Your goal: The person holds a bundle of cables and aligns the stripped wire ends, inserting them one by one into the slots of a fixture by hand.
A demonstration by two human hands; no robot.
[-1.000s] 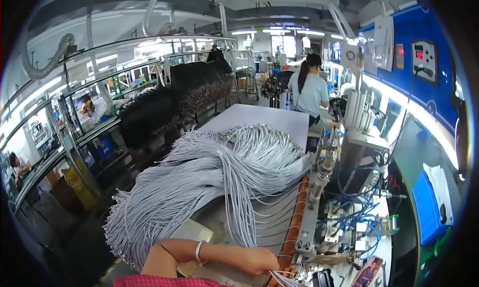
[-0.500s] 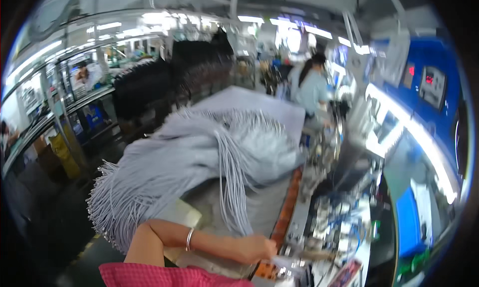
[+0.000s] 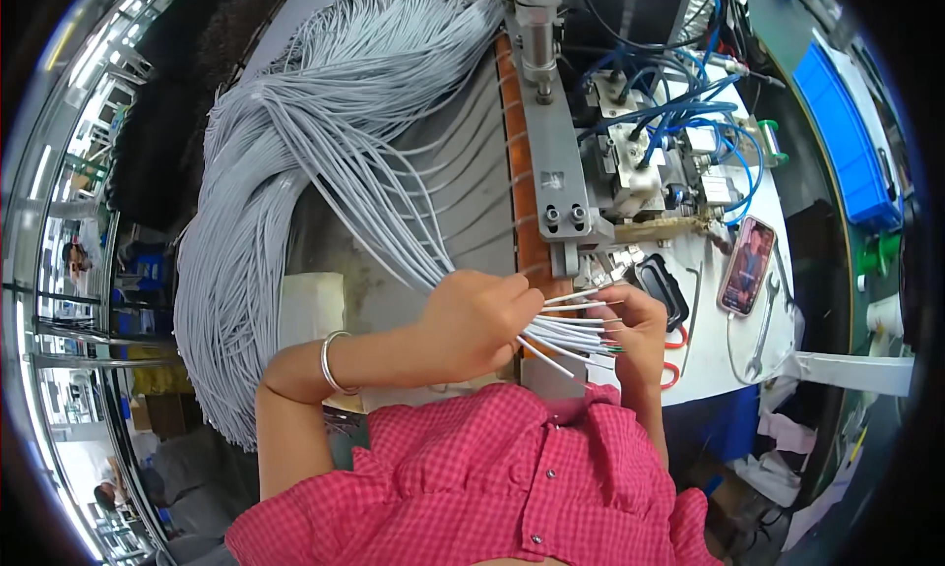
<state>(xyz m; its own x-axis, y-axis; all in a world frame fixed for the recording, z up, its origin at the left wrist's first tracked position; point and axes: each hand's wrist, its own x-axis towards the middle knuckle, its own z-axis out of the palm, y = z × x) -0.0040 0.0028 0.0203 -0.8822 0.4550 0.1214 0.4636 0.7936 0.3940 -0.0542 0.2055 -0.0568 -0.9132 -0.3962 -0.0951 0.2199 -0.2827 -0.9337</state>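
A bunch of grey cables [image 3: 369, 197] runs down from a large heap of the same cables [image 3: 231, 261] on the bench. My left hand [image 3: 482, 320] is closed around the bunch near its ends. The cable ends [image 3: 566, 335] fan out to the right of that fist, with small red and green wire tips showing on some. At those tips my right hand [image 3: 640, 335] has its fingers bent and pinched on a cable end. Which cable it pinches is partly hidden by the fingers.
A metal press with a cylinder [image 3: 539, 49] stands beyond my hands, beside blue air hoses [image 3: 679, 118]. On the white bench top to the right lie a phone [image 3: 746, 268], a wrench [image 3: 765, 330] and red-handled scissors [image 3: 672, 372]. A blue bin [image 3: 847, 138] stands farther right.
The view has swung down from the room to the bench. My right hand has come into view at the cable ends, while my left hand holds the bunch in front of me.
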